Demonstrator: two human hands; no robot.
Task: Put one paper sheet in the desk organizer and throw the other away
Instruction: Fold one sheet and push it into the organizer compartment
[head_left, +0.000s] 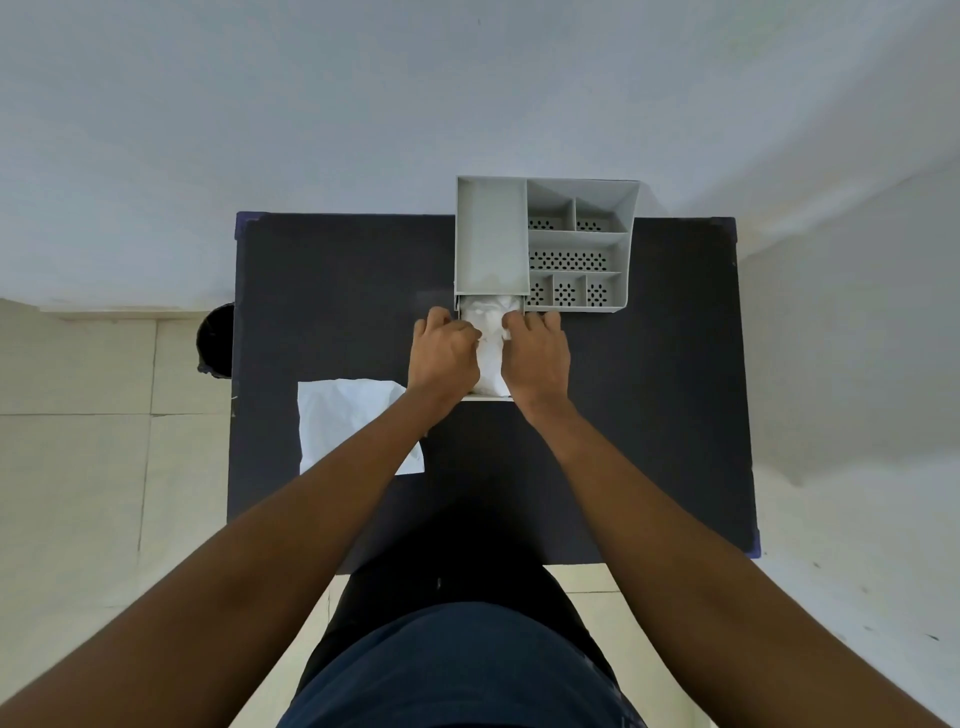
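While arms extend, left hand (443, 353), right hand (535, 356) clutch paper (488, 345).

A dark worktop (337, 291) with a matte, cloth-like surface stands against a pale wall (311, 104). Its far corners show strips of blue tape (240, 221). The floor (72, 441) on the left is laid with cream tiles divided by thin grout lines. The person standing at the near edge wears dark blue clothing (457, 670), seen from above.
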